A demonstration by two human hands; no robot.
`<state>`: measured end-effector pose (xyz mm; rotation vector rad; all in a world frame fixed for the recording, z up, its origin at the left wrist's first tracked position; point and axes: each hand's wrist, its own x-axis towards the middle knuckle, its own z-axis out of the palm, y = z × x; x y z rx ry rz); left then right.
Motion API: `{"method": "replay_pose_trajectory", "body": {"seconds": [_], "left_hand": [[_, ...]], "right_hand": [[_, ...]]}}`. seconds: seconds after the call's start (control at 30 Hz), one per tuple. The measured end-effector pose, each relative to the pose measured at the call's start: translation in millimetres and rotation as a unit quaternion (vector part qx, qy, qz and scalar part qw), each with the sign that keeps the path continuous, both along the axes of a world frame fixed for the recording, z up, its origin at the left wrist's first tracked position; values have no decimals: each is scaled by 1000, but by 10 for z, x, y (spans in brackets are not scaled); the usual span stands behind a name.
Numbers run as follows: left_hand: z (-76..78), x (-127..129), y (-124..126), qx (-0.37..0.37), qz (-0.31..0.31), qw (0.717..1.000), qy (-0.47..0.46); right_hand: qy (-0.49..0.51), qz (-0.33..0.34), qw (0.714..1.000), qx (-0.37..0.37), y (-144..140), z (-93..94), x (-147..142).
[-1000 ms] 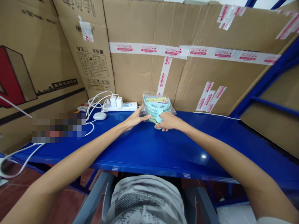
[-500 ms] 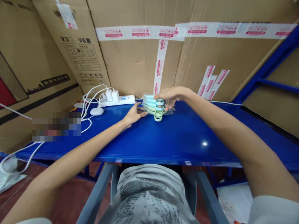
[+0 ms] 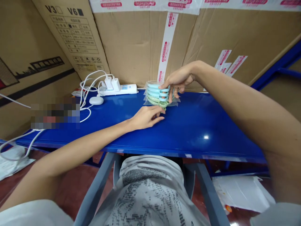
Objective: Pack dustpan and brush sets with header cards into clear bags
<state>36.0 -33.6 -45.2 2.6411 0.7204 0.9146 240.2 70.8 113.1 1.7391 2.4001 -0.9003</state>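
A stack of light-blue plastic pieces with loop-shaped tabs (image 3: pixel 153 90) stands on the blue table, in clear plastic wrapping. Under them lies a pale green piece (image 3: pixel 155 101) of similar shape, its loop facing me. My right hand (image 3: pixel 180 80) reaches over from the right, thumb on the upper blue pieces and fingers down along the stack's right side. In front, my left hand (image 3: pixel 148 117) has its fingers bent at the green loop, which they partly cover. Its thumb is a little apart, below the fingertips. The exact kind of the pieces cannot be made out.
A white power strip (image 3: pixel 122 89) with plugged-in chargers and looping cables lies left of the stack, beside a white rounded device (image 3: pixel 96 100). Cardboard (image 3: pixel 131 44) walls the table's back and left. A chair armrest (image 3: pixel 94 191) shows below the table (image 3: pixel 188 125).
My left hand has moved from the stack's left side round to its front, at the green loop. My right hand stays on the stack. The view has tilted down.
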Motion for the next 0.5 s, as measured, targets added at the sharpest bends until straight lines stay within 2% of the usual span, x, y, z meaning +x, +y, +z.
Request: {"method": "replay_pose_trajectory", "body": {"seconds": [0.07, 0.13, 0.37, 0.5], "left_hand": [[-11, 51, -10, 24, -31, 997, 61], [-25, 83, 10, 36, -38, 995, 90], [-18, 112, 80, -10, -44, 996, 80], [8, 91, 144, -26, -22, 997, 73]], "right_hand": [[-21, 12, 1000, -14, 33, 45, 0], [-48, 16, 999, -19, 33, 95, -13], [-11, -10, 999, 49, -151, 249, 49], [-6, -23, 999, 39, -315, 313, 133]]}}
